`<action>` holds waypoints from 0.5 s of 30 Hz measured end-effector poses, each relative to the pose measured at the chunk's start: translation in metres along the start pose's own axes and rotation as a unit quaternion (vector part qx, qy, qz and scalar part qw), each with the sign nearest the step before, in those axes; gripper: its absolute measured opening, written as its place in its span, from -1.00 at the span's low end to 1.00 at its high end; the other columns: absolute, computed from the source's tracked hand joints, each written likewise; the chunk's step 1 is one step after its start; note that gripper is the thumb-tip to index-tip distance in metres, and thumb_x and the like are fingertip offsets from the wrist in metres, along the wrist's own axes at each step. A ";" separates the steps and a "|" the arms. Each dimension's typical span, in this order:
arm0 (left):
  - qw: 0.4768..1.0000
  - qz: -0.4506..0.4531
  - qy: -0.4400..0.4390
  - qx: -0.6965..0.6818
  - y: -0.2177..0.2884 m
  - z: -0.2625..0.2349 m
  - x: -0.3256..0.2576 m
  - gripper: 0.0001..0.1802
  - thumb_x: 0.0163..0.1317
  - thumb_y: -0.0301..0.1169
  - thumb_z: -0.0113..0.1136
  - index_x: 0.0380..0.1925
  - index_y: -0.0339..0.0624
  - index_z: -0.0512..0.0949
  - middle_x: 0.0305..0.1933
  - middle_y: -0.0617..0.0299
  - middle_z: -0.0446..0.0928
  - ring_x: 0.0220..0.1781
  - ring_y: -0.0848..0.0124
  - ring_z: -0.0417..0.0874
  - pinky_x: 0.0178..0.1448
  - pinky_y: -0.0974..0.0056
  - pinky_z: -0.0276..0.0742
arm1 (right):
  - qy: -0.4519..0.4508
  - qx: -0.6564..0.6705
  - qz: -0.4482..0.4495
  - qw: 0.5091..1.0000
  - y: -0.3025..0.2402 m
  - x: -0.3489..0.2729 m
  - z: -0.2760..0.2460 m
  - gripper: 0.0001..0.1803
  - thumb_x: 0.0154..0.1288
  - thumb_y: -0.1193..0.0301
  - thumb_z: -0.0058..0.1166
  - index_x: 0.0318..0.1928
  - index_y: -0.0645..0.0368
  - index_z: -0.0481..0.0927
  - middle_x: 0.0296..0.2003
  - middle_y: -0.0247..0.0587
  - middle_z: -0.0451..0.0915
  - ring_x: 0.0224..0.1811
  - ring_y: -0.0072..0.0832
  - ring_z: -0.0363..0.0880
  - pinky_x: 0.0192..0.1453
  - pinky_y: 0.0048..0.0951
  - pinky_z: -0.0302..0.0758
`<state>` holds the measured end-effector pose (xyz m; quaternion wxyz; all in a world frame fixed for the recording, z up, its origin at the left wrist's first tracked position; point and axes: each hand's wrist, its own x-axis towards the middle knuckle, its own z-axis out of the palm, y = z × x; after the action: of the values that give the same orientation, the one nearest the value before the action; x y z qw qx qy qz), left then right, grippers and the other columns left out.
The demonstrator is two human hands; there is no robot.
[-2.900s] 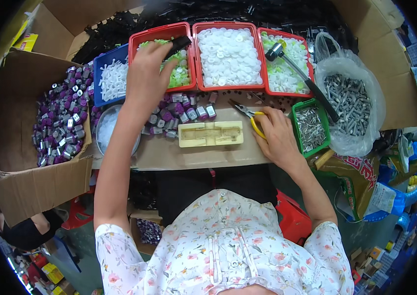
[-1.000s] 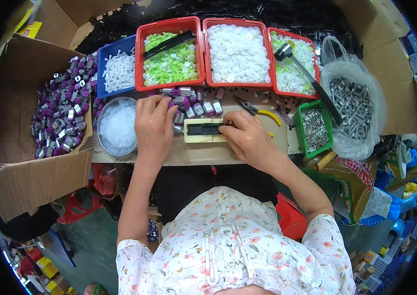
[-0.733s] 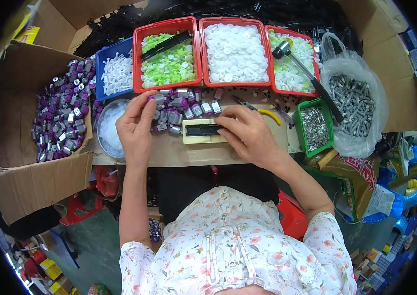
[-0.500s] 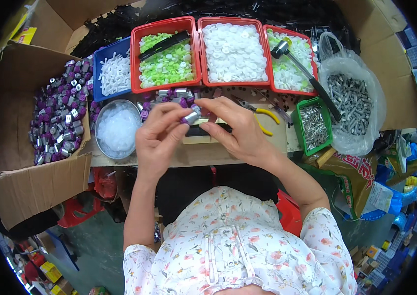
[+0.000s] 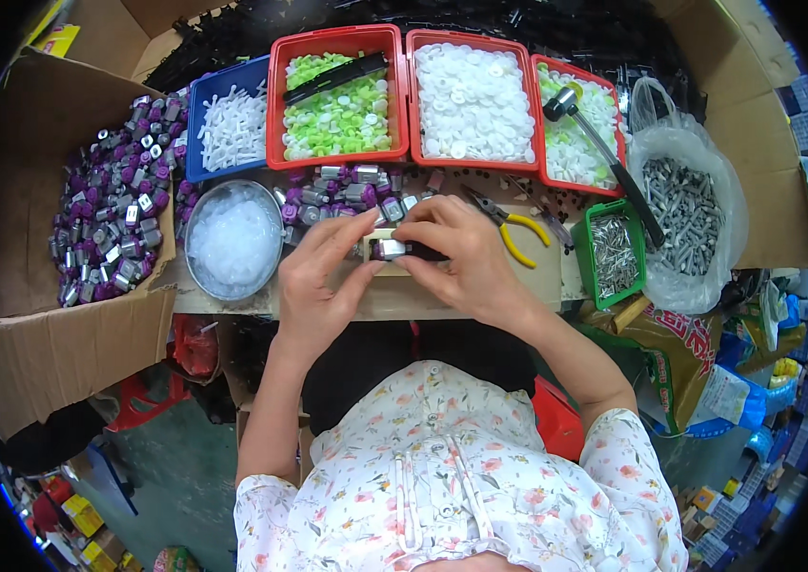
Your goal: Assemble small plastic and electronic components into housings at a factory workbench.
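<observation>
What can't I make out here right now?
Head view: cream block, mostly hidden by the left hand and right hand.
Head view: black part, partly behind the right hand.
Head view: whatever lies beneath the black strip, covered by it.
Head view: yellow goods near right edge, too small.

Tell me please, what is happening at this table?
A person is working over a pale block with both hands. The right hand is at a small silver piece and a black part; its exact grip is unclear. The left hand is open beside the silver piece. Pliers lie to the right, and a hammer rests across the rightmost red tray.
</observation>
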<state>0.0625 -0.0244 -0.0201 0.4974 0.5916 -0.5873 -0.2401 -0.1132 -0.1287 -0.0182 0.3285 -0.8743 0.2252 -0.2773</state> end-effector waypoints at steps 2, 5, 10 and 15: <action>0.995 0.039 0.025 0.087 0.000 -0.004 -0.002 -0.50 0.03 -0.70 0.33 0.05 -0.25 0.62 -0.10 0.04 0.61 -0.04 0.15 0.64 0.01 0.18 0.58 | 0.008 -0.017 -0.008 1.000 0.002 0.001 0.008 -0.72 0.01 0.51 0.34 -0.20 0.26 0.68 -0.21 -0.14 0.58 -0.20 -0.21 0.56 -0.16 -0.24 0.47; 0.983 0.094 0.030 0.157 -0.006 -0.004 -0.010 -0.59 0.02 -0.69 0.33 -0.05 -0.30 0.63 -0.14 0.04 0.58 -0.06 0.09 0.62 0.00 0.13 0.56 | 0.017 -0.027 -0.008 0.999 0.006 -0.001 0.017 -0.72 -0.03 0.50 0.34 -0.23 0.24 0.68 -0.21 -0.17 0.58 -0.17 -0.21 0.54 -0.15 -0.22 0.43; 0.974 0.126 0.011 0.190 -0.007 0.005 -0.014 -0.63 0.05 -0.69 0.31 -0.08 -0.32 0.62 -0.11 0.02 0.55 -0.01 0.04 0.60 0.02 0.09 0.56 | 0.008 -0.047 0.015 0.999 0.001 -0.003 0.013 -0.74 -0.04 0.48 0.34 -0.25 0.21 0.70 -0.20 -0.22 0.58 -0.09 -0.24 0.52 -0.10 -0.19 0.39; 0.958 0.146 -0.007 0.246 -0.013 0.013 -0.021 -0.61 0.07 -0.69 0.29 -0.03 -0.36 0.61 -0.04 -0.01 0.54 0.05 0.00 0.60 0.07 0.04 0.58 | -0.033 -0.074 0.019 0.997 0.000 0.001 0.013 -0.74 -0.02 0.45 0.33 -0.24 0.18 0.70 -0.17 -0.27 0.58 -0.04 -0.28 0.51 -0.03 -0.20 0.34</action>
<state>0.0527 -0.0114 -0.0425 0.3622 0.6014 -0.7119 -0.0171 -0.1046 -0.1232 -0.0257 0.2752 -0.9005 0.2506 -0.2248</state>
